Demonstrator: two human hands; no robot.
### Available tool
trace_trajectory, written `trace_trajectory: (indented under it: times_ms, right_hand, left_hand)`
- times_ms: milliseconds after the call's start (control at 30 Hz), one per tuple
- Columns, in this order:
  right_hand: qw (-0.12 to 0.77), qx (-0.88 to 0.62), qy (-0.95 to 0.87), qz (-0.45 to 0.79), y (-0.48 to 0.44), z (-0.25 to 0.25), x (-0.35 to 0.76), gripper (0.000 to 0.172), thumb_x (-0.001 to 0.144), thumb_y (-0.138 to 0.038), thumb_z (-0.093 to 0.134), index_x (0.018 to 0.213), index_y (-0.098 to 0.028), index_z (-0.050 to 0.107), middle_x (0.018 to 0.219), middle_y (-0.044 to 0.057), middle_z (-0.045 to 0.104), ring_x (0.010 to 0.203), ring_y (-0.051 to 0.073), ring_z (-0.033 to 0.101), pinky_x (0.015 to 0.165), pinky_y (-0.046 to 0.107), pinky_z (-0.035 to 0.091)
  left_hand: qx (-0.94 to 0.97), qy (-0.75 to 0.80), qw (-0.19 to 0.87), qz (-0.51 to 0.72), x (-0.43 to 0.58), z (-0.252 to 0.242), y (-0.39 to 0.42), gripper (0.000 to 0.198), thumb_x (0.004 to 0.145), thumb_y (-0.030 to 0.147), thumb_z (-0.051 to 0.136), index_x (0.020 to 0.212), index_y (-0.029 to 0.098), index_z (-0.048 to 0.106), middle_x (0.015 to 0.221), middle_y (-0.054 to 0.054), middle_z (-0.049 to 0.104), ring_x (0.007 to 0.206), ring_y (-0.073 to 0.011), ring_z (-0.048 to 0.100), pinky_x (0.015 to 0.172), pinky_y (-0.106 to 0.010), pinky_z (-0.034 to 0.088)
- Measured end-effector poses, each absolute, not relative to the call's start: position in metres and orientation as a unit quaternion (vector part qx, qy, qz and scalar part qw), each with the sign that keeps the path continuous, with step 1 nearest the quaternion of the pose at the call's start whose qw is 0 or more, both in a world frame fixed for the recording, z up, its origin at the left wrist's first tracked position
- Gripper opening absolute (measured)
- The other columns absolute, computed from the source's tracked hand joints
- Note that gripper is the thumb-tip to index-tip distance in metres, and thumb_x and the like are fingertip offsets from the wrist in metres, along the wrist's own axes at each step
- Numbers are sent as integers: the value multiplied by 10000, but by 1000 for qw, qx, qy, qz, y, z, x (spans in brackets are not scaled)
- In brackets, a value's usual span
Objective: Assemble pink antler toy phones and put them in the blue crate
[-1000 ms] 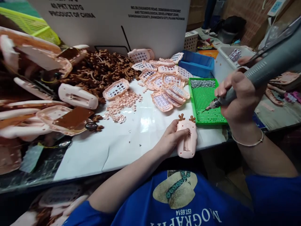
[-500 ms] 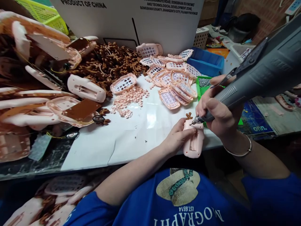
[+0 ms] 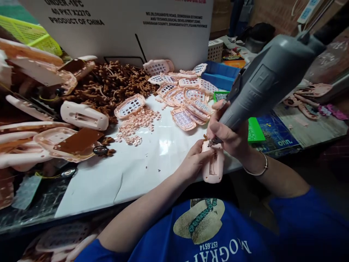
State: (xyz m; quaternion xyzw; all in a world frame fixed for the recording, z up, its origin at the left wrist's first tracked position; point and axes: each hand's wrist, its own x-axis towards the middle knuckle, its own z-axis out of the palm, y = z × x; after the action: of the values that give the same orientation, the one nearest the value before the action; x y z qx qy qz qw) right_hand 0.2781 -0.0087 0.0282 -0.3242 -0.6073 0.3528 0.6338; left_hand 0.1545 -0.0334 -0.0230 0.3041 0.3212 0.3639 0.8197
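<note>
My left hand grips a pink plastic toy shell that lies face down at the front edge of the white table top. My right hand is wrapped round a grey electric screwdriver. The tool's tip touches the upper end of the shell, close to my left thumb. The shell's brown antlers are mostly hidden behind my right hand.
Pink keypad fronts are stacked behind my hands, with small pink rings and brown antler parts to the left. More shells pile up at far left. A green screw tray, blue bin and white carton stand behind.
My right hand brought the screwdriver from the green tray over to the shell and set its tip on the upper end. My left hand stayed on the shell.
</note>
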Motion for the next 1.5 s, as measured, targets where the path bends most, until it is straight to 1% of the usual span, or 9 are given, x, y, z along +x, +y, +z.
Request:
trace_trajectory:
  times_ms: [100, 267, 400, 600, 800, 1000, 1233, 1367, 1500]
  right_hand:
    - [689, -294, -583, 316, -5, 44, 300, 308, 803, -386, 714, 1081, -363, 581, 606, -86, 503, 428, 119, 451, 410, 297, 383]
    - [753, -375, -527, 121, 24, 43, 361, 255, 750, -335, 781, 954, -306, 633, 626, -81, 548, 433, 109, 508, 457, 301, 455]
    - [768, -400, -493, 85, 46, 20, 394, 293, 705, -357, 793, 898, -281, 586, 600, -103, 534, 361, 91, 479, 393, 275, 405]
    - [747, -414, -516, 68, 53, 3, 403, 360, 745, -465, 770, 970, -273, 564, 637, -96, 565, 394, 96, 537, 426, 276, 462]
    - [739, -441, -507, 51, 55, -1, 405, 422, 721, -570, 754, 957, -292, 541, 638, -83, 553, 391, 115, 531, 430, 316, 479]
    - [745, -429, -506, 67, 51, 19, 398, 349, 726, -459, 770, 949, -293, 559, 605, -89, 521, 409, 109, 490, 452, 320, 452]
    - [761, -331, -503, 242, -4, 66, 321, 232, 723, -309, 769, 922, -275, 655, 573, -79, 473, 409, 95, 457, 373, 287, 345]
    - [718, -282, -528, 355, -32, 61, 284, 308, 748, -320, 784, 1019, -278, 643, 619, -88, 551, 417, 87, 477, 403, 274, 401]
    - [707, -276, -531, 377, -37, 48, 274, 309, 771, -306, 781, 1050, -292, 648, 628, -85, 577, 436, 89, 509, 437, 272, 441]
  left_hand:
    - [306, 339, 817, 353, 149, -14, -38, 370, 740, 231, 771, 1041, 175, 563, 933, -18, 675, 819, -147, 643, 787, -271, 513]
    - [321, 353, 840, 257, 124, -4, -62, 313, 777, 294, 784, 1009, 169, 615, 875, -34, 692, 720, -121, 638, 689, -223, 508]
    - [277, 316, 895, 149, 114, -10, -79, 449, 722, 291, 835, 1115, 167, 658, 933, -80, 723, 743, -151, 676, 696, -244, 539]
    - [217, 262, 937, 83, 114, -22, -81, 581, 659, 242, 871, 1188, 137, 656, 984, -112, 734, 810, -170, 704, 753, -240, 556]
    - [250, 251, 903, 242, 120, -18, -64, 541, 713, 180, 827, 1210, 168, 614, 998, -100, 743, 877, -194, 721, 775, -252, 567]
    - [227, 295, 835, 406, 133, -20, -39, 575, 726, 169, 798, 1251, 190, 565, 1122, -92, 713, 982, -237, 711, 911, -378, 564]
    - [193, 294, 820, 452, 136, -26, -37, 536, 724, 175, 796, 1211, 187, 571, 1066, -81, 713, 976, -240, 707, 935, -430, 552]
    - [187, 282, 818, 465, 135, -27, -36, 493, 717, 159, 800, 1166, 185, 600, 1064, -63, 714, 918, -191, 699, 936, -385, 546]
    - [178, 282, 820, 465, 136, -26, -36, 476, 722, 133, 793, 1154, 189, 603, 1088, -53, 710, 924, -166, 688, 930, -335, 538]
